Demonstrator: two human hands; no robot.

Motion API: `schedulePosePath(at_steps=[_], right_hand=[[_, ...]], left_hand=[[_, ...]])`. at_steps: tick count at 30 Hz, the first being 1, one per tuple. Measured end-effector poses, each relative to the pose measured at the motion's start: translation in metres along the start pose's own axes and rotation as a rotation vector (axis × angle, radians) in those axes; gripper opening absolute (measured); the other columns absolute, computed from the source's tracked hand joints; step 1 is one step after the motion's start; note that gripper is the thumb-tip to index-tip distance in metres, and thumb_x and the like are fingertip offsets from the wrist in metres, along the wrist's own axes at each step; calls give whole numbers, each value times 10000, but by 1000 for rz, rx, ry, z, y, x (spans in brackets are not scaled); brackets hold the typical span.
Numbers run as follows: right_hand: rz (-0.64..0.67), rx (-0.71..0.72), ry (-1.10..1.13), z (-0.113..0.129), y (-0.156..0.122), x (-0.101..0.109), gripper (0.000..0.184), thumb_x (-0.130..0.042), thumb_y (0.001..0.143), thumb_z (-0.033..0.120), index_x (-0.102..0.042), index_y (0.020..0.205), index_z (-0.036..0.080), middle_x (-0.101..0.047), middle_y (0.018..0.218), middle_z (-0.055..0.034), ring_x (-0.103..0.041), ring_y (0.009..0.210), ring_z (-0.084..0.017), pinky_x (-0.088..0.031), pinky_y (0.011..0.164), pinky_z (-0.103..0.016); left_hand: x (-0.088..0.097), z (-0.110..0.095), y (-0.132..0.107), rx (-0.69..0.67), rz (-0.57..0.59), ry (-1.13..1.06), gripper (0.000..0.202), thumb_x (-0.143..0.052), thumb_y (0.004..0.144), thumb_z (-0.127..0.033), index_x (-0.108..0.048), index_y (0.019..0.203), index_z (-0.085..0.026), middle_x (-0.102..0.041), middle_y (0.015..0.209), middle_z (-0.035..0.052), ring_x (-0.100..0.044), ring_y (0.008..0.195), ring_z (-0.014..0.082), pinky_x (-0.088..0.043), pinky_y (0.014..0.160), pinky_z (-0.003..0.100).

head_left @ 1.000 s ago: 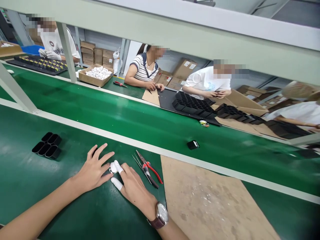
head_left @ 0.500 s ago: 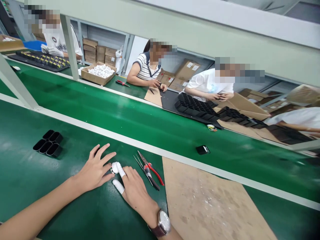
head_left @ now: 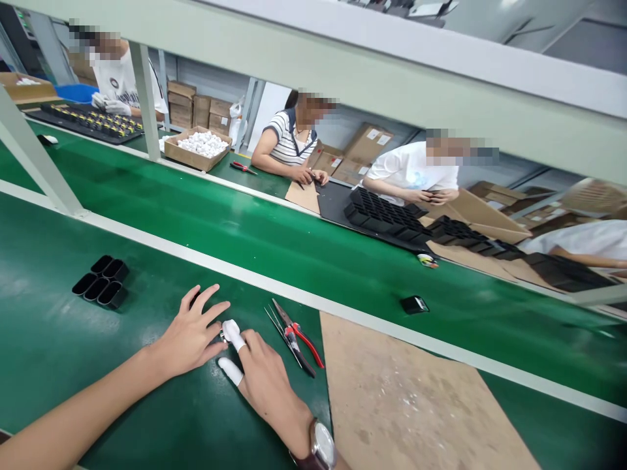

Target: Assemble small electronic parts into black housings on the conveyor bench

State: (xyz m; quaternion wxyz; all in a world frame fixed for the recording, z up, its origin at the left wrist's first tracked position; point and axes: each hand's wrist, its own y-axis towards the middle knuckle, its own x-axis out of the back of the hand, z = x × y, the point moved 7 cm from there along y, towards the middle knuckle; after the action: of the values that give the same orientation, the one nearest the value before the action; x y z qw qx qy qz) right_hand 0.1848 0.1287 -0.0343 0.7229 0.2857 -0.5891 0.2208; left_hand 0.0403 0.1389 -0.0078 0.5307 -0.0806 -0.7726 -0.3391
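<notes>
A small white rounded piece with a shiny metal part at its left edge lies between my hands on the green table. My left hand has its fingers spread, with index and thumb tips beside the metal part. Something dark shows between its upper fingers, mostly hidden. On my right hand, white covers sit on the thumb and index finger. That index fingertip touches the white piece, while the thumb is held apart from it. Right of this hand lie tweezers and red-and-black long-nose pliers.
Several black oval cups stand at left. A cardboard sheet covers the right side. Beyond a pale rail, a black case rests on the green belt. Co-workers sit opposite, near black trays and a box of white pieces.
The black case on the belt has shifted to the right. The view has tilted slightly. Both hands keep nearly the same pose around the white piece.
</notes>
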Motion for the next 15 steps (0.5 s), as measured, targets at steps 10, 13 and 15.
schedulePosePath(at_steps=[10,13,15], right_hand=[[92,-82,510,-27,14,8,389,-608,1046,349,-501,1401,231,-621,966,-7,-605,670,-152,-562,656,-313],[74,-53,480,-29,16,12,449,-626,1034,348,-499,1448,231,-627,1061,-49,-625,724,-161,-589,691,-331],[20,-21,461,-30,18,16,653,-677,996,317,-377,1568,226,-609,1272,-124,-673,1002,-230,-612,881,-414]], left_hand=[[4,-1,-2,2,-15,-38,171,-725,967,-337,-800,929,-188,-660,1410,99,-357,1514,439,-233,1247,718],[4,-1,-3,5,-20,-43,156,-746,955,-332,-801,939,-187,-661,1400,102,-365,1508,441,-237,1244,720],[5,0,-4,7,-14,-42,163,-771,940,-346,-799,938,-185,-657,1401,107,-360,1508,448,-236,1240,723]])
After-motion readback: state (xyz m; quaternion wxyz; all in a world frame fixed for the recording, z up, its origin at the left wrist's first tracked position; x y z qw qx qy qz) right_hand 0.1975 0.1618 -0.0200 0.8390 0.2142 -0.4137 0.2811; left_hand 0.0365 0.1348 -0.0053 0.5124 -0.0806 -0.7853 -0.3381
